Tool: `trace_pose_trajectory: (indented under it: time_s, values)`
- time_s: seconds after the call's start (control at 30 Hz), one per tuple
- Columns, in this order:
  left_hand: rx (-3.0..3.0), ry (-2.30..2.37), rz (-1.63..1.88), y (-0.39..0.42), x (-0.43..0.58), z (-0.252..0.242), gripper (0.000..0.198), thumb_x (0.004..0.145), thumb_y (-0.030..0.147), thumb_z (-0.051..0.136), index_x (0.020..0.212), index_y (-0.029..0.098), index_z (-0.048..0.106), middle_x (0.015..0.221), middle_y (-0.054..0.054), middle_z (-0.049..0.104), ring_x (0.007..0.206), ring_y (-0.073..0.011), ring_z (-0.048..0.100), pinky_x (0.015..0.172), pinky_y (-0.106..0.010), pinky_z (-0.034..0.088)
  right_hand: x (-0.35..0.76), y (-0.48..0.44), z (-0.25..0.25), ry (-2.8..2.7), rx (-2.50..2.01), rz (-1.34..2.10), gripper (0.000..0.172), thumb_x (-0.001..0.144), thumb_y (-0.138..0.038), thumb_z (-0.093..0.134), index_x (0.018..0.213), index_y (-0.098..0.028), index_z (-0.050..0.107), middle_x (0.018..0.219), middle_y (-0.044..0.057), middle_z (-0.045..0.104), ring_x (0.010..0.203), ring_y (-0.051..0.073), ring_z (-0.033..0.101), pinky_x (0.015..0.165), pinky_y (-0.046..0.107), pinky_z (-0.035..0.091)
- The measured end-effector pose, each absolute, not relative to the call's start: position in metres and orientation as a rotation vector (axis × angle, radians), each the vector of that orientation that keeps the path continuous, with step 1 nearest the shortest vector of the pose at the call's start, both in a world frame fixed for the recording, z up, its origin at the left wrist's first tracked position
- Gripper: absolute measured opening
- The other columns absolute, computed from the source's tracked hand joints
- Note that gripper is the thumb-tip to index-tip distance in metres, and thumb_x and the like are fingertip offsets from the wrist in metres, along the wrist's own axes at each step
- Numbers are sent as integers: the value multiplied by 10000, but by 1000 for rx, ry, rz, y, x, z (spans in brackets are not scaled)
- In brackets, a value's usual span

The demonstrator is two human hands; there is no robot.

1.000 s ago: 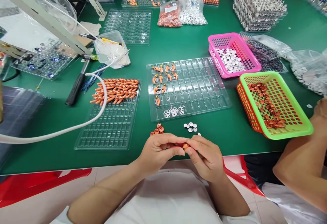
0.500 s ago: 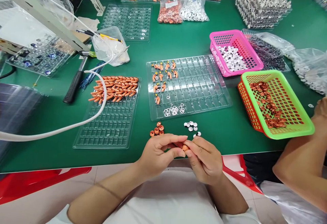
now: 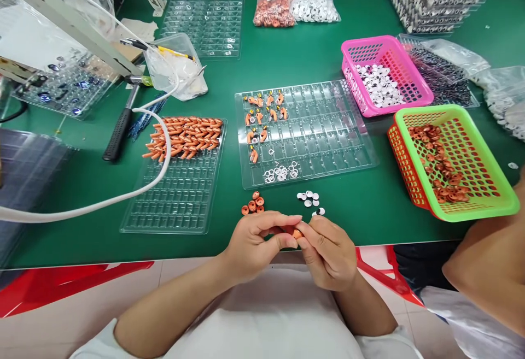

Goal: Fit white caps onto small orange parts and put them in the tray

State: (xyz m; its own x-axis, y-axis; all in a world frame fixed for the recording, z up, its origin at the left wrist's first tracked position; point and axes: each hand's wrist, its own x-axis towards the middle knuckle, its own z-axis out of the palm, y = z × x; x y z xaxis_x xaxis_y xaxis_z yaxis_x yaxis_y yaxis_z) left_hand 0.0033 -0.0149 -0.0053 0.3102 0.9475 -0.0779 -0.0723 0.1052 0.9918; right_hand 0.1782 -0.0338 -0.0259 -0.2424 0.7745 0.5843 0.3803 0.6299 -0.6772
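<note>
A small orange piece (image 3: 297,234) is pinched between my two hands at the table's front edge, mostly covered by fingers. My left hand (image 3: 260,241) grips it from the left, my right hand (image 3: 330,247) from the right. Just beyond them lie a few orange round parts (image 3: 254,204) and several white discs (image 3: 308,199). Farther back, a clear tray (image 3: 315,129) carries orange curved pieces at its upper left and white rings (image 3: 281,172) along its lower left.
At left, orange parts (image 3: 184,136) fill the top of another tray (image 3: 170,200), beside a hammer (image 3: 118,135) and a white cable (image 3: 151,187). Pink (image 3: 348,69) and green (image 3: 498,206) baskets stand at right, near another person's arm (image 3: 488,260). Bags (image 3: 274,6) lie behind.
The view has shifted slightly, so the table's contents sit a little higher. The other person's arm has moved nearer the green basket. My hands keep nearly the same pinch.
</note>
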Motion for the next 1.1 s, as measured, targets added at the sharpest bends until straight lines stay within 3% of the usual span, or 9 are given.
trace_pose_trajectory:
  time_s: [0.43,0.67,0.77,0.93,1.1]
  values:
    - [1662,887,855,-4,-12,5,304,795,45,704,1084,136,710,781,-50,777,676,-141,734,657,-207,614,188,-27,-24,-1827,-837,941,219,907,-82,573,1093,-150,666,761,48,659,656,140,587,576,253,505]
    - [1518,948,818,-2,-11,12,118,762,98,769,841,140,692,728,-31,765,610,-130,722,595,-183,597,187,-29,-25,-1785,-831,882,336,923,-105,562,1240,-187,634,799,52,692,670,139,610,572,252,512]
    - [1630,931,931,-4,-8,5,64,801,106,743,844,149,723,715,-41,768,619,-136,713,600,-203,590,184,-32,-25,-1781,-929,798,354,919,-93,559,1253,-181,635,771,48,676,646,137,591,553,252,504]
    - [1754,900,1139,-10,-4,-5,264,823,36,692,1037,177,751,861,-68,792,775,-165,738,714,-252,615,180,-34,-24,-1776,-1042,650,349,908,-72,559,1234,-159,644,822,65,675,653,136,583,551,252,499]
    - [1431,1053,920,-9,-2,1,351,756,88,772,1096,175,755,908,-58,795,770,-161,757,697,-200,634,180,-33,-27,-1804,-1026,608,369,890,-52,570,1237,-157,633,829,79,674,668,157,573,549,275,483]
